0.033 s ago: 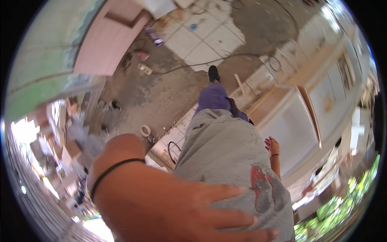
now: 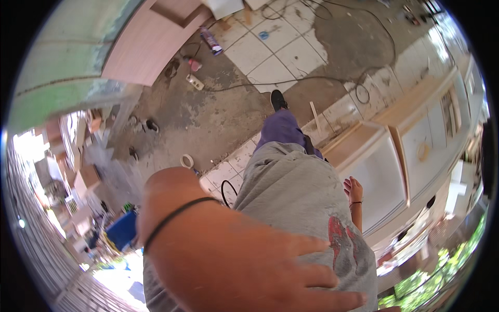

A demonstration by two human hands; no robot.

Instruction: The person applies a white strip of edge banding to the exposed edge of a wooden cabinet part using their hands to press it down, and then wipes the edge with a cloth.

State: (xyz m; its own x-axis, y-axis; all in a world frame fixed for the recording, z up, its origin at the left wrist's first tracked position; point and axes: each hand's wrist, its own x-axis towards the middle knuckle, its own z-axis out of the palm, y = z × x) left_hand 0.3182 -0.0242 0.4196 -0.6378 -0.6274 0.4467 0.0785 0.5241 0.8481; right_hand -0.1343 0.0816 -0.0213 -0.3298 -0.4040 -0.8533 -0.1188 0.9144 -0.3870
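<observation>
My left hand [image 2: 260,265] is large and slightly blurred in front of my grey shirt [image 2: 286,192], its fingers spread and holding nothing. Whether it touches the cloth I cannot tell. A dark band circles that wrist. My right hand [image 2: 354,190] hangs lower at my right side, fingers loosely apart with nothing visible in them. Beside it stands a pale cabinet carcass [image 2: 374,179] with light wooden edges. The shirt carries a red and dark print.
My shoe [image 2: 278,100] is on the floor ahead. A black cable [image 2: 270,83] crosses broken white tiles [image 2: 270,73]. Around it lie a power strip [image 2: 195,82], a purple tube [image 2: 211,41], a tape roll [image 2: 187,160] and a wood strip [image 2: 315,116]. A pinkish panel [image 2: 140,47] stands far left.
The view has shifted, so the floor and cabinets sit a little further right. My left hand has moved slightly right, fingers still spread. A blue object now shows at left.
</observation>
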